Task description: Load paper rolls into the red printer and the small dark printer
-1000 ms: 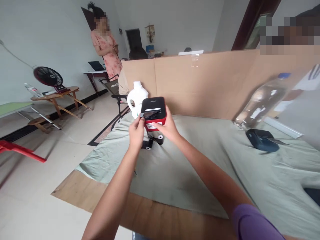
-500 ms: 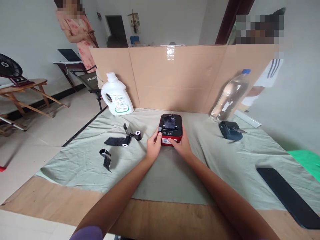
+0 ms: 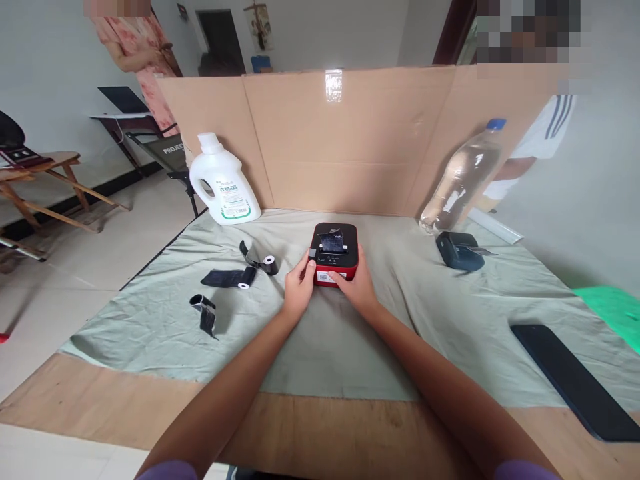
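A small printer [image 3: 326,265], black on top with red sides, sits on the cloth in the middle. A dark strip [image 3: 332,241] stands out of the slot in its top, and a white label is on its front. My left hand [image 3: 300,283] grips its left side, thumb at the near left corner. On the right side, my right hand [image 3: 358,285] is wrapped round it, thumb across the front label. To the left lie a dark roll with a white core [image 3: 269,265], a second dark roll [image 3: 245,279] with its strip unrolled, and a curled black strip [image 3: 204,315].
A white detergent bottle [image 3: 225,183] stands at the back left, before a cardboard screen [image 3: 340,147]. At the right are a clear bottle with blue cap [image 3: 460,180], a dark device [image 3: 459,251] and a flat black slab [image 3: 575,380]. Two people stand behind.
My view has shifted slightly, so the scene sits a little higher and mostly further left. Both hands keep their hold on the printer, and the strip in its slot looks slightly more tilted.
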Demonstrator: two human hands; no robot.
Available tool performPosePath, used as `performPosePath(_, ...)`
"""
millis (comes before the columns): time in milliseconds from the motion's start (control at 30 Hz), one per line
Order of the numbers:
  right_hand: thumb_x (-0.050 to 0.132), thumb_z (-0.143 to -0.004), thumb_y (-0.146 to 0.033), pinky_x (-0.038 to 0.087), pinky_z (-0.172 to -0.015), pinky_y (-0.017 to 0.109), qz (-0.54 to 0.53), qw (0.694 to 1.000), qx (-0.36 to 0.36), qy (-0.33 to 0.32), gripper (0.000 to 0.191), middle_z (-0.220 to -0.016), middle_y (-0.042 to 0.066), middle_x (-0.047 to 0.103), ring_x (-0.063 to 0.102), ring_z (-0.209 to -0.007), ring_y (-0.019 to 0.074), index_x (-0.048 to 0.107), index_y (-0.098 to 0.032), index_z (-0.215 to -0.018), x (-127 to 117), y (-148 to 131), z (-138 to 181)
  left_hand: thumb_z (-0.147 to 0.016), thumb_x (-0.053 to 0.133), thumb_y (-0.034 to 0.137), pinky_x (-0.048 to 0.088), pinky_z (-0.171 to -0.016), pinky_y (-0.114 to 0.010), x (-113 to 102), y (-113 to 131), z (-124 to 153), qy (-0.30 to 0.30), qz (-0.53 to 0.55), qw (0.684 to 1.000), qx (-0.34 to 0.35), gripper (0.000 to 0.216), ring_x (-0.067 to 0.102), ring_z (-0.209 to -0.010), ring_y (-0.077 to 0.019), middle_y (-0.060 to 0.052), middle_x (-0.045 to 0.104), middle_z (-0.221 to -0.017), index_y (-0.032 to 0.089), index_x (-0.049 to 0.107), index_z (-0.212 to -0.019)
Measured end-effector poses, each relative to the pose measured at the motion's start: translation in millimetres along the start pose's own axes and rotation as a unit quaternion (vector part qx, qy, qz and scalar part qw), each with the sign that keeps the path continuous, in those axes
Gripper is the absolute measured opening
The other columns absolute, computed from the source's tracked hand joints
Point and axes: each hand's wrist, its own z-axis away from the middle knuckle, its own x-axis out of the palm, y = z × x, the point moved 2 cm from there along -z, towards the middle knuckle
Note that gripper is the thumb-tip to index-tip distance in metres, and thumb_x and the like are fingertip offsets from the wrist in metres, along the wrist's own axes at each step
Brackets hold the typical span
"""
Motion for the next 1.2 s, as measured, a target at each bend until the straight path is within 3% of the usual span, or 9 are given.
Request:
performPosePath(267,0.077,-0.076,-0.046,0.032,-0.121,0.049,0.001,1.0,-0.012,0.013,0.103,-0.159,0.01,0.036,0.036,-0.147,0.0286,0.019,-0.025,-0.159,0,1,1,-0.099,0.049,0.044,0.044,-0.114,-0.036,-4,-9,0,0.005,-0.046,0.999,-0.01,0.05,0.054,-0.135,-0.0236,-0.006,0.062,-0.141,0.022,0.054,-0.144)
performPosePath(433,0.079,-0.073,-0.044,0.033,-0.12,0.049,-0.011,1.0,-0.012,0.019,0.101,-0.156,0.012,0.04,0.039,-0.144,0.0297,0.025,-0.023,-0.156,-1,2,0,-0.099,0.048,0.045,0.046,-0.11,-0.036,-5,-12,-3,-0.002,-0.058,0.998,0.009,0.045,0.058,-0.129,-0.0235,-0.008,0.065,-0.136,0.02,0.061,-0.134)
performPosePath(700,0.08,-0.073,-0.042,0.036,-0.117,0.051,-0.005,0.999,-0.022,0.025,0.096,-0.151,0.013,0.046,0.044,-0.139,0.03,0.029,-0.025,-0.153,-1,4,-2,-0.096,0.048,0.045,0.051,-0.1,-0.036,-6,-20,-20,-0.063,-0.016,0.998,0.009,0.033,0.064,-0.112,-0.021,-0.008,0.068,-0.119,0.022,0.057,-0.117)
performPosePath(900,0.081,-0.071,-0.045,0.035,-0.118,0.049,0.0,0.999,-0.026,0.03,0.099,-0.151,0.014,0.045,0.045,-0.139,0.0295,0.029,-0.022,-0.153,0,5,-2,-0.095,0.047,0.049,0.051,-0.097,-0.035,-5,-23,-25,-0.064,-0.005,0.998,-0.006,0.029,0.065,-0.108,-0.0208,-0.007,0.069,-0.112,0.023,0.054,-0.108)
performPosePath(1200,0.078,-0.074,-0.045,0.033,-0.119,0.049,-0.001,1.0,-0.018,0.017,0.101,-0.154,0.015,0.042,0.041,-0.142,0.0293,0.024,-0.02,-0.156,-1,2,-2,-0.094,0.048,0.038,0.05,-0.097,-0.035,-4,-26,-29,-0.064,-0.009,0.998,0.011,0.016,0.066,-0.106,-0.0207,-0.005,0.07,-0.108,0.023,0.053,-0.099)
